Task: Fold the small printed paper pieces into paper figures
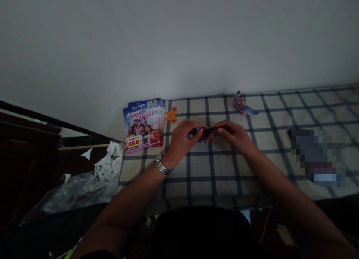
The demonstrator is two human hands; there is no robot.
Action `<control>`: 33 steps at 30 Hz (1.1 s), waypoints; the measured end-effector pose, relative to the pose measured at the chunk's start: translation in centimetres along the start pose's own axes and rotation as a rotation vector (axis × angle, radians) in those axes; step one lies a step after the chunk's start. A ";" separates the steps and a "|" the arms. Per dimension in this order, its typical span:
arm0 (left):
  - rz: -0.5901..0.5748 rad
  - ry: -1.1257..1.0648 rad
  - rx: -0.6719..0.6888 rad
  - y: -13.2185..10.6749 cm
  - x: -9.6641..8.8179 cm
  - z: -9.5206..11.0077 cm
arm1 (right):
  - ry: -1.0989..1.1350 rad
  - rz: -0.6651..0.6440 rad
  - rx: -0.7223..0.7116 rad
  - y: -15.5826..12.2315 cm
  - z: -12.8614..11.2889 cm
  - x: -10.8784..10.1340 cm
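My left hand [183, 140], with a metal watch [162, 164] on its wrist, pinches the left end of a small folded piece of printed paper [208, 134]. At the paper's other end, the thumb and fingers of my right hand [233, 136] are closed on it. Red, blue and dark patches show on the paper, but my fingers cover part of it and its exact shape is unclear. Left of my left hand lies a stack of colourful printed flyers [144, 124]. Beyond my right hand is a crumpled, folded printed paper [242, 104].
A checked cloth [174, 184] covers the table, which stands against a pale wall [179, 42]. On the right lies a dark, pixelated flat object [315, 156]. Clear plastic wrap [78, 191] and torn white paper [110, 161] are at the left. An orange cartoon figure [171, 115] shows beside the flyers.
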State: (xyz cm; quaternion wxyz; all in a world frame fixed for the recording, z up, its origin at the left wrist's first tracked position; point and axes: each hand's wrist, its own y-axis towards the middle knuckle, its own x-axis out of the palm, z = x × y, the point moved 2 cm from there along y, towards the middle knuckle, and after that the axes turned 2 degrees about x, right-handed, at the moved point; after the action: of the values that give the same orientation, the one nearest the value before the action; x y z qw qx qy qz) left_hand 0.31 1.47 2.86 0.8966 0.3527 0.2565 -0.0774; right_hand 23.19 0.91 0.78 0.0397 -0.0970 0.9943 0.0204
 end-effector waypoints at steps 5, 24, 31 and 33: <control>-0.024 -0.013 0.010 0.0 0.0 0.4 | -0.005 -0.028 0.007 -0.1 -0.2 0.1; 0.024 -0.047 -0.015 0.1 0.1 0.3 | 0.005 -0.072 0.019 0.0 -0.1 0.2; -0.015 -0.002 0.084 -0.2 0.4 1.2 | -0.083 0.013 -0.006 0.1 0.3 0.4; -0.018 -0.003 0.091 -0.2 0.4 1.2 | -0.124 0.040 -0.014 0.0 0.3 0.4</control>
State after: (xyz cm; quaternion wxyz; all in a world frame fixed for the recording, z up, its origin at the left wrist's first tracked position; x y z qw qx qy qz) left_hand 1.10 0.53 3.26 0.8793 0.3907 0.2544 -0.0974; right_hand 22.79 0.88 0.40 0.1000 -0.0759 0.9915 0.0341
